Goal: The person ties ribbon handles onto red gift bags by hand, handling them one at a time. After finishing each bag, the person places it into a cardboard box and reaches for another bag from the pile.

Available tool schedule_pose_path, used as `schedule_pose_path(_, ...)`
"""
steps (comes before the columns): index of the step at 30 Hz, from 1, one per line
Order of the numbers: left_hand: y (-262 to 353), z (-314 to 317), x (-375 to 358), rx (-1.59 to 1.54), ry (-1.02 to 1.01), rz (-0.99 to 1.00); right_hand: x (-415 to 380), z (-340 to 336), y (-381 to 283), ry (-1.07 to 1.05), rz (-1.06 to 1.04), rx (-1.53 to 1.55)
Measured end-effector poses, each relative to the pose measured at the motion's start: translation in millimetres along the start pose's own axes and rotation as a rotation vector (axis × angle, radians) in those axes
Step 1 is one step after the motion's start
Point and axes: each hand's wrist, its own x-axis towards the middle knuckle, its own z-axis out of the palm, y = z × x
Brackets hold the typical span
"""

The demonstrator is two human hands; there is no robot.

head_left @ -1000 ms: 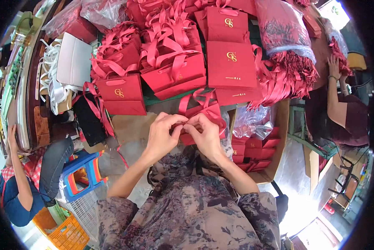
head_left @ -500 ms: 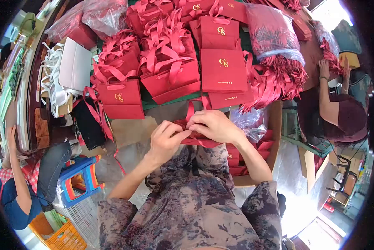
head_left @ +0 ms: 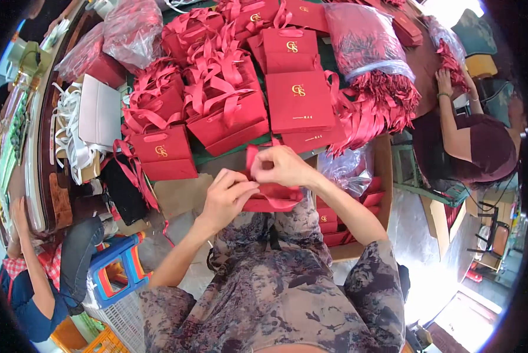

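Observation:
A red paper bag lies at the edge of the lap, in front of the body. At its left side is my left hand, its thumb and fingers pinched at the bag's upper edge. My right hand is just above the bag's opening, with thumb and forefinger pressed together on a red ribbon. The fingertips hide part of the ribbon. Beyond the hands, finished-looking red bags with ribbon handles and flat red bags with a gold logo rest on the table.
Ribbon bundles in plastic lie at the back right. A cardboard box of red bags stands right of my lap. White bags are at the left. One person sits at the right, another at the left, beside stacked stools.
My right hand has lifted a little and moved slightly left, drawing on the ribbon. The bag's opening shows more. The whole view has shifted slightly.

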Motion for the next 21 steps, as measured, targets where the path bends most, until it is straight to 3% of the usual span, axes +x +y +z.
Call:
schedule_pose_path(1,-1,2,0,-0.033,-0.007,-0.074,7,5,7,0.041,0.015,0.187)
schedule_pose_path(3,2,6,4,-0.037,0.031,-0.255,5,8,6,0.133,0.010,0.202)
schedule_pose_path(4,4,6,10,-0.036,0.031,-0.253,3,8,1,0.221,0.002,0.219)
schedule_pose_path(6,10,4,19,-0.237,0.049,-0.750,-2,12,2,0.165,0.051,0.310)
schedule_pose_path(8,-1,13,15,-0.184,0.012,-0.781,-10,8,-6,0.302,-0.048,0.216)
schedule_pose_path(10,-5,17,12,-0.059,0.040,-0.543,-19,-1,-5,0.575,-0.043,-0.086)
schedule_pose_path(12,-4,20,12,-0.076,0.047,-0.583,-31,-11,-8,0.647,-0.020,-0.449)
schedule_pose_path(15,-3,23,12,-0.053,0.082,-0.507,-36,3,-11,0.603,0.143,-0.586)
schedule_pose_path(19,1,23,13,-0.116,0.073,-0.571,-28,22,5,0.621,0.074,-0.749)
schedule_pose_path(21,1,23,15,-0.142,0.060,-0.620,-30,24,6,0.659,0.051,-0.579)
